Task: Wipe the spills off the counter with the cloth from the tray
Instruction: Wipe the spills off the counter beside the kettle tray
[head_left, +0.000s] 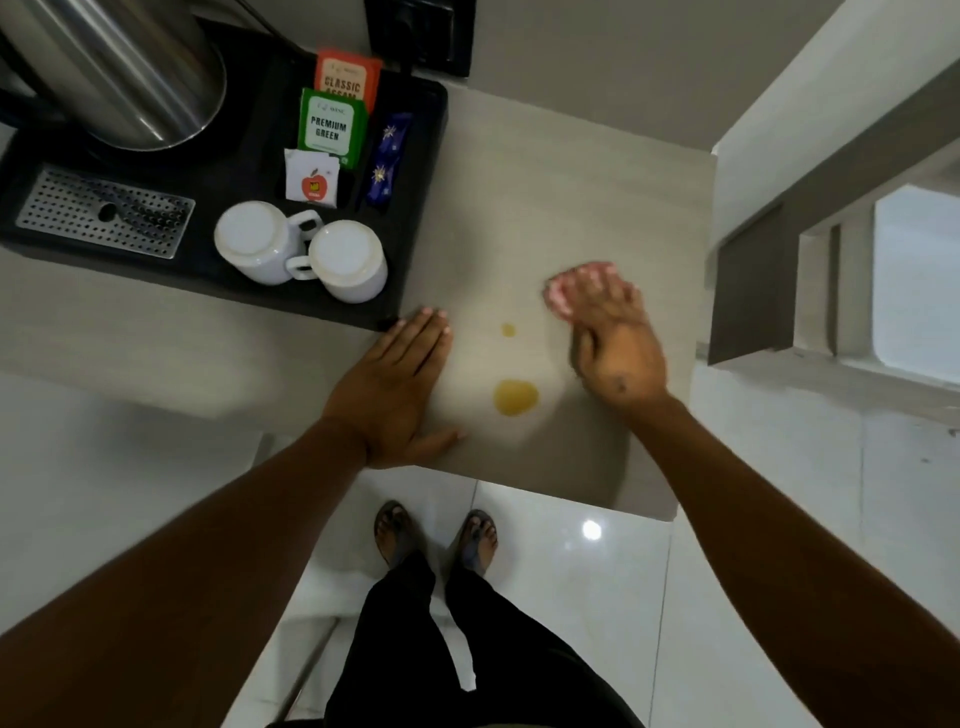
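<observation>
Two yellow spills lie on the beige counter (519, 208): a large one (515, 397) near the front edge and a small one (508, 330) just beyond it. My right hand (615, 343) presses a pink cloth (563, 293) flat on the counter, right of the spills; only the cloth's far end shows past my blurred fingers. My left hand (395, 384) rests flat on the counter, fingers apart, left of the spills, fingertips beside the near corner of the black tray (421, 156).
The tray holds a steel kettle (119, 73), a perforated drip plate (104, 213), two upturned white cups (260, 241), tea packets (327, 124) and blue sachets (387, 161). The counter ends close behind the spills, above a glossy tiled floor (571, 571) with my feet.
</observation>
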